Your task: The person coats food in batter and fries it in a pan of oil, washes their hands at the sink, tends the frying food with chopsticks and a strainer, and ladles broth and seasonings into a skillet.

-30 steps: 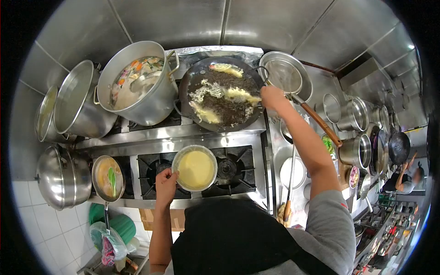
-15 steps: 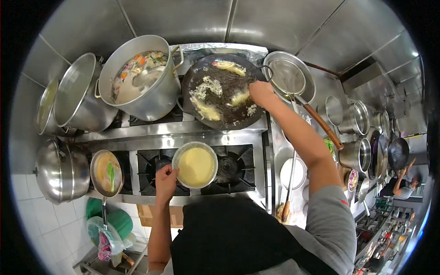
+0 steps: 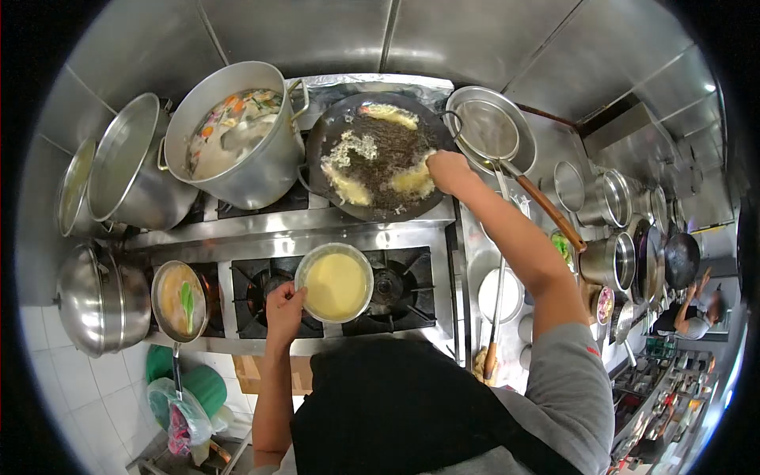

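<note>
The right hand (image 3: 448, 172) is hanging low over the right side of the wok (image 3: 332, 131), its fingers curling down beside a battered strip (image 3: 413, 182); I'm not able to tell whether they are pinching it or holding nothing. Two more strips are lying in the wok, one by its far rim and one by its left, with loose crumbs (image 3: 352, 146) floating nearby. Those bare fingers are sitting so near what looks like hot oil that, to my mind, a slip or a dropped strip could be splashing them. In front of the wok, the left hand (image 3: 283, 309) is pinching the edge of the tub (image 3: 370, 297) of batter, which is resting on a stove grate (image 3: 416, 297); an absent-minded tug could be tipping it. For moving, the wok's near side is offering the most room, a strip of bare steel running between it and the tub. Its left is feeling tight, the stockpot (image 3: 253, 178) crowding in; on its right, the strainer (image 3: 491, 127) is standing close, its wooden handle (image 3: 546, 207) slanting past the forearm.
</note>
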`<state>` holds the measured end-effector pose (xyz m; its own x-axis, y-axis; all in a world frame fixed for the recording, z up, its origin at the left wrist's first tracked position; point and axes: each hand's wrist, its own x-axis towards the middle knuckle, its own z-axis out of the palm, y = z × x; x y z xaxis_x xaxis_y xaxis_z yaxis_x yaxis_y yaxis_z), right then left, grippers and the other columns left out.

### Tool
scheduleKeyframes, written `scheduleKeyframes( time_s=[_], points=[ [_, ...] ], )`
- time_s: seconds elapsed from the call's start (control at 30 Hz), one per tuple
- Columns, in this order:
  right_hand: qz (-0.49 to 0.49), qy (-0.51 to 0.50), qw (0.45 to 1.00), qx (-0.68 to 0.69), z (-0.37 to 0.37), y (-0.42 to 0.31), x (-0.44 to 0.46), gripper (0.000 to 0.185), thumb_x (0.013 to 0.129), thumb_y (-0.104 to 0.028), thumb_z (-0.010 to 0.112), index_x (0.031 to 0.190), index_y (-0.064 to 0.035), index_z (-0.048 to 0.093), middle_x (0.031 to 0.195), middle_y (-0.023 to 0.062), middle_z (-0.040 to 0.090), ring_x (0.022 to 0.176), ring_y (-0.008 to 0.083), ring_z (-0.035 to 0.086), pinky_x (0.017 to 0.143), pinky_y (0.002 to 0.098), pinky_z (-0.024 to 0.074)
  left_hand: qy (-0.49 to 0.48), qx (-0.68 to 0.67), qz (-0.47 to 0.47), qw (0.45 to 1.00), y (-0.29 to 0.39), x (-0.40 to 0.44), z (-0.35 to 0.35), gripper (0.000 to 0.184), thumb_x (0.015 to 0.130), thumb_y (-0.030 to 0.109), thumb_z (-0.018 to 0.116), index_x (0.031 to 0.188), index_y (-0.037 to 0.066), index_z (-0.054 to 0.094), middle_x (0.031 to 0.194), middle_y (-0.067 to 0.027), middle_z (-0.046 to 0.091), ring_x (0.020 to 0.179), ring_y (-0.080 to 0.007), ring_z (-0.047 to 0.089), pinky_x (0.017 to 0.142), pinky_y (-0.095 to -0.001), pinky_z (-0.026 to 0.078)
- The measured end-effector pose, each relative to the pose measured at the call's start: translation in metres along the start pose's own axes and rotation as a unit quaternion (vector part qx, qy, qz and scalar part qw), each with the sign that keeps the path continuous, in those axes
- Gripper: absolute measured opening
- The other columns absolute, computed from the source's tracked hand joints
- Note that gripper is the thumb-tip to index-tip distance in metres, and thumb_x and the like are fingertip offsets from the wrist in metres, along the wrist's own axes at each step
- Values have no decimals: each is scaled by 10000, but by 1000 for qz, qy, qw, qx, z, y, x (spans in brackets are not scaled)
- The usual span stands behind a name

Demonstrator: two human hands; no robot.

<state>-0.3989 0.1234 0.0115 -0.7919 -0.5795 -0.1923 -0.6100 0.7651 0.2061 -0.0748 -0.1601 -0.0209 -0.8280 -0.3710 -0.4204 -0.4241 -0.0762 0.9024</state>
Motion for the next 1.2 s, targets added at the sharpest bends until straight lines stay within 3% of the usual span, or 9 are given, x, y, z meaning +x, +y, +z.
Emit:
scheduleKeyframes(
  time_s=[0.07,0.13,0.33,0.57,0.73,0.97,1.2],
  points=[
    [-1,2,1000,5,7,7,-7,125,789,-125,583,842,-77,685,869,137,691,845,293,682,663,396,556,-6,-18,0,1000,-1,0,-1,217,871,119,595,682,40,523,652,10,547,572,-48,512,479,-211,442],
    [4,85,995,59,12,11,-13,142,791,-115,562,859,-83,682,865,145,682,842,307,675,661,409,552,-8,-10,3,1000,-6,1,-2,223,871,121,594,676,44,518,651,9,547,570,-48,509,477,-211,439],
    [-25,20,996,81,23,6,-24,181,794,-98,534,925,-92,659,911,172,650,832,327,660,685,421,542,-13,16,16,1000,5,-4,0,218,869,128,590,681,41,524,650,14,541,562,-43,496,478,-210,429],
    [4,62,996,70,17,16,-30,171,772,-86,563,918,-73,652,960,185,631,853,325,660,694,408,547,-12,-5,10,1000,3,-6,0,202,866,129,588,696,28,545,641,21,537,559,-43,494,475,-210,406],
    [34,9,999,16,20,23,-35,177,772,-78,561,919,-47,655,973,177,617,844,315,661,714,400,548,-15,29,15,999,-4,-4,-3,204,863,129,589,699,16,548,647,7,551,569,-50,511,493,-215,436],
    [13,50,995,81,18,17,-45,170,792,-80,529,879,-43,670,1002,173,609,863,324,658,731,414,545,-12,24,-3,1000,-2,-8,-2,202,864,126,592,704,10,554,655,-4,566,561,-60,529,492,-224,460],
    [48,6,995,89,38,12,-40,205,771,-74,544,942,-103,654,1015,167,576,893,326,632,757,437,523,-3,-13,0,1000,-1,-8,2,208,859,125,600,689,18,547,646,-4,560,555,-57,529,483,-218,466]
  ],
)
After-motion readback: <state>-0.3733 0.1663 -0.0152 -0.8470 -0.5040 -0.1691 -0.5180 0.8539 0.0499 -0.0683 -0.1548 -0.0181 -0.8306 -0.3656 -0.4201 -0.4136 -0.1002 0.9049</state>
